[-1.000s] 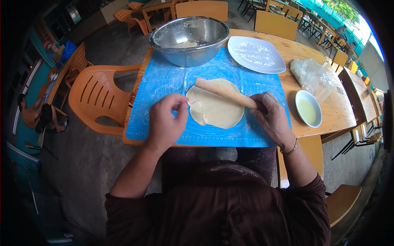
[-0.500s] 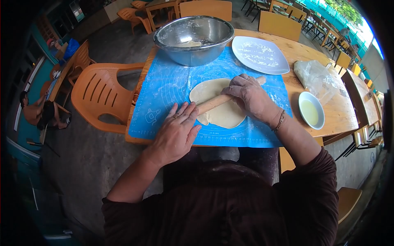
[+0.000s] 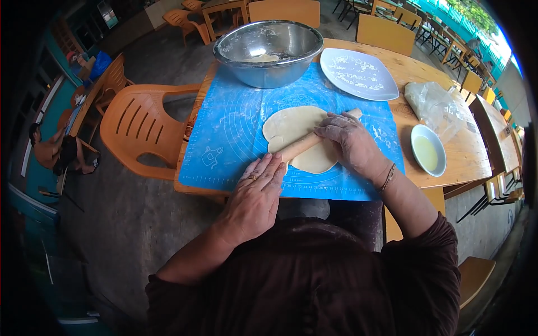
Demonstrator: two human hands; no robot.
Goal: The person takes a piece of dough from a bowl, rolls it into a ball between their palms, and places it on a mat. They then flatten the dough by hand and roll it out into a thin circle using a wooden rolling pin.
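Note:
A wooden rolling pin lies slantwise across a flat, pale sheet of dough. The dough is roughly round, with an uneven edge at its left and lower left. My left hand rests on the pin's near-left end, fingers straight and close together; its thumb is mostly hidden. Toward the other end, my right hand is bent over the pin, gripping it, and the pin's far tip sticks out beyond the knuckles. Both hands look floury. Under the dough is a blue printed mat.
A steel bowl with some dough inside stands at the back. Beside it is a floured white plate. A clear plastic bag and a small bowl of yellowish liquid sit right. An orange chair touches the table's left; another person sits farther left.
The pin has shifted slightly toward me over the dough. My left hand has moved right and nearer, its thumb now tucked in. My right hand has come a little closer too. The view has shifted slightly.

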